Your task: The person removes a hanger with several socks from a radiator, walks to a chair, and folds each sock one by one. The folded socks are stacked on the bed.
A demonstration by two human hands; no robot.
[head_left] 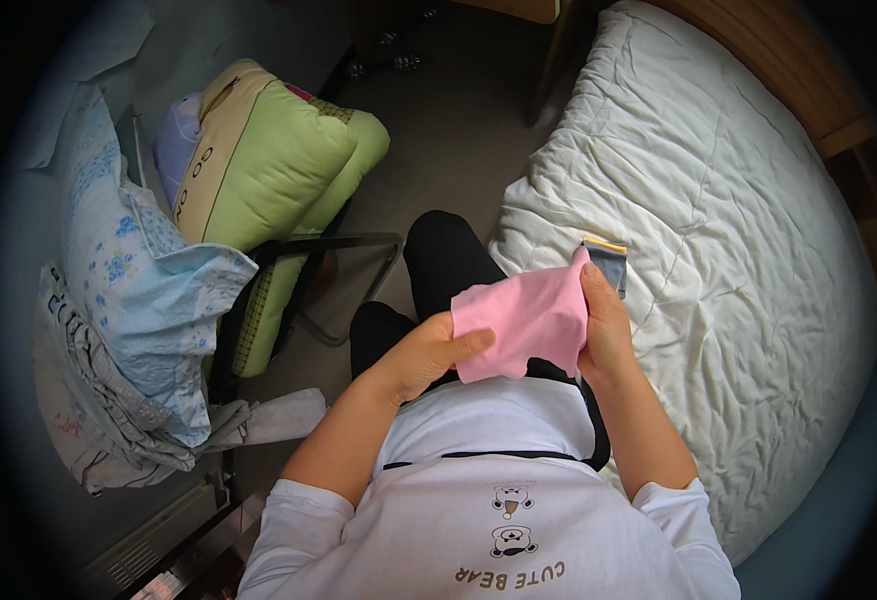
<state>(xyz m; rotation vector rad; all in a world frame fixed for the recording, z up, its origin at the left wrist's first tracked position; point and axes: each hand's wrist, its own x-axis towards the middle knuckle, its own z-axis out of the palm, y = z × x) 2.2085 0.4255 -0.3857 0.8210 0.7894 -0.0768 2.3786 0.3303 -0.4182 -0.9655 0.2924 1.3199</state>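
A small pink cloth [529,318] is stretched between my two hands above my lap. On its left edge, my left hand [437,352] grips it with the thumb on top and the fingers hidden underneath. My right hand [607,325] pinches the upper right corner, thumb pointing up, while that side hangs down along the palm. Just beyond my right hand, a small dark grey item with a yellow-orange top edge [609,265] lies on the white quilt [699,220]; its kind is unclear.
To my left stands a chair with a black metal frame [359,240], piled with green cushions [284,165]. A blue flowered pillow [134,265] and crumpled grey-white fabric [124,400] lie beside it. The quilt-covered bed fills my right side, with a wooden board [809,70] behind.
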